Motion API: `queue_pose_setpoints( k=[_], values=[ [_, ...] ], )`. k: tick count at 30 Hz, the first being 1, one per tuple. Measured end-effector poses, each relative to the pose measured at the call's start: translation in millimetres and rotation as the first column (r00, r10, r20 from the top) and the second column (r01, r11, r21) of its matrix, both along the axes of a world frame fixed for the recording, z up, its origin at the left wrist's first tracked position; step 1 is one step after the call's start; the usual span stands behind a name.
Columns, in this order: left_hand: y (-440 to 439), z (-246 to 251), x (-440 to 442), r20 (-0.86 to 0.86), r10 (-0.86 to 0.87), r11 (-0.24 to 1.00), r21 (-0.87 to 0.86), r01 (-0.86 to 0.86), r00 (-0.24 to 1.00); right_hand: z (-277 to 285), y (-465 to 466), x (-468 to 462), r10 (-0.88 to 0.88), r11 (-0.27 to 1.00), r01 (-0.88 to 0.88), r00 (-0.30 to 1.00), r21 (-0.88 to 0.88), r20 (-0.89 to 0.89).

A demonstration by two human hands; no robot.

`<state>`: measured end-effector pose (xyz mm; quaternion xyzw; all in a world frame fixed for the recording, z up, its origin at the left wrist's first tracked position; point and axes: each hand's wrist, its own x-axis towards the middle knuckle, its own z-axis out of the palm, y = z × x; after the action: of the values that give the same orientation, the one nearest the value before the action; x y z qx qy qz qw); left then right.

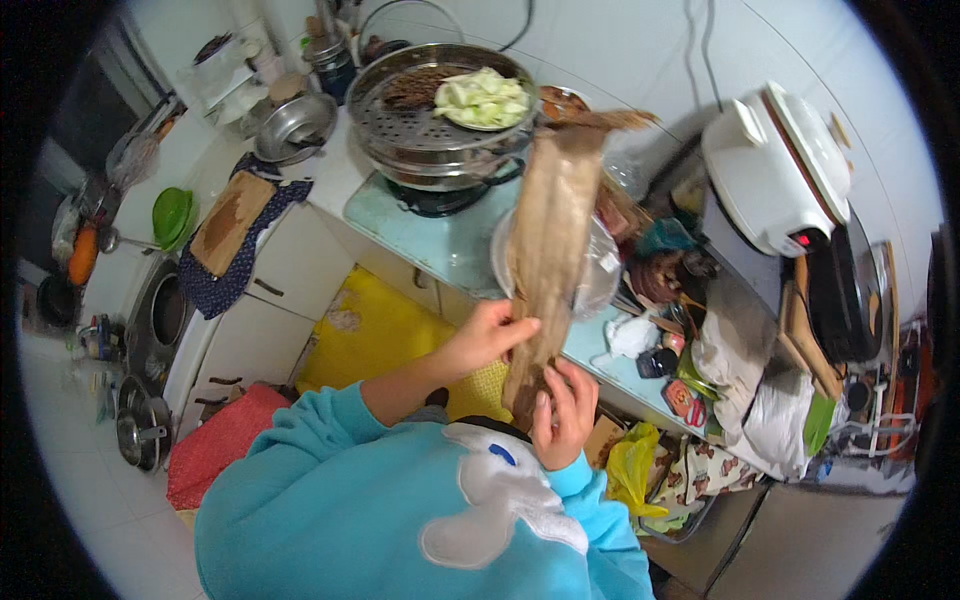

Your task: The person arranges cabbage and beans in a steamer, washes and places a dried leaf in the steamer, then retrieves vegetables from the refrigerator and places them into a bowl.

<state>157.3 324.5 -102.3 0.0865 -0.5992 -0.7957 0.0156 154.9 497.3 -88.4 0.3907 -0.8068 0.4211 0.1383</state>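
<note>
A long, wide, dry brown leaf or husk (556,217) stands out from my body over the counter, its ragged tip bent to the right. My left hand (491,337) pinches its left edge between thumb and fingers. Lower down, my right hand (564,412) holds the narrow darker end near my chest, fingers bent around its right side. Behind the leaf, a pale bowl (502,255) is partly hidden on the light blue counter (465,262). A metal steamer (442,165) at the back holds a plate of chopped pale green vegetable (482,99) and something brown.
To the right, a white electric cooker (772,172) stands on a raised shelf above jars, cloths and red-handled scissors (695,412). A cutting board (232,221) lies on a dark blue patterned cloth (217,289) at left, near a green basket (172,217) and a gas hob (154,315).
</note>
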Motion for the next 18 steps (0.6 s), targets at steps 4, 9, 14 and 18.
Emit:
queue_pose_setpoints(
  k=[4,9,14,18],
  values=[
    [-68,7,34,-0.002,0.132,0.991,0.021,-0.132,0.991,14,-78,-9,0.097,0.993,-0.083,0.979,-0.087,0.178],
    [-95,20,62,0.087,0.168,0.984,-0.073,-0.162,0.982,24,-142,-23,0.281,0.947,-0.133,0.782,-0.292,0.556],
    [-108,32,82,-0.086,0.369,0.929,0.073,-0.364,0.925,35,-158,-25,0.472,0.87,-0.117,0.476,-0.479,0.742],
    [-115,40,95,-0.072,0.416,0.909,0.037,-0.415,0.906,42,-155,-28,0.526,0.844,-0.127,0.385,-0.521,0.758]
  ],
)
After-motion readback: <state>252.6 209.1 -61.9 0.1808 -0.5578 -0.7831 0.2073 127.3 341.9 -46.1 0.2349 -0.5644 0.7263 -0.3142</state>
